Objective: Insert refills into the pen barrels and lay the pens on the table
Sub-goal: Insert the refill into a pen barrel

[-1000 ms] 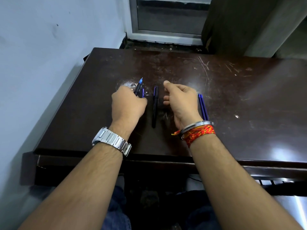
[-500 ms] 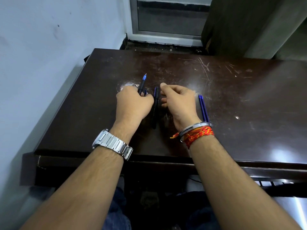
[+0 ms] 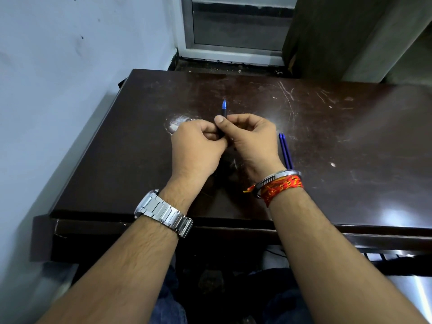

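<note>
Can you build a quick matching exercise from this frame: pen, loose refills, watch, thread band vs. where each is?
Things:
1. pen
2. loose refills
3. watch
4. red thread band

Places:
A. on the left wrist
B. lying on the table beside the right hand
C. on the right wrist
D. pinched between both hands, blue tip pointing away, left hand included

Pairs: 1-D, 2-B, 3-A, 4-C

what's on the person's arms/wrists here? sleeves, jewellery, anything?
Both forearms are bare, with no sleeves in view. The left wrist carries a silver metal link-band watch. The right wrist has a thin silver metal bangle and, just behind it, wound red-and-orange thread with a loose end. No rings visible; no gloves.
</note>
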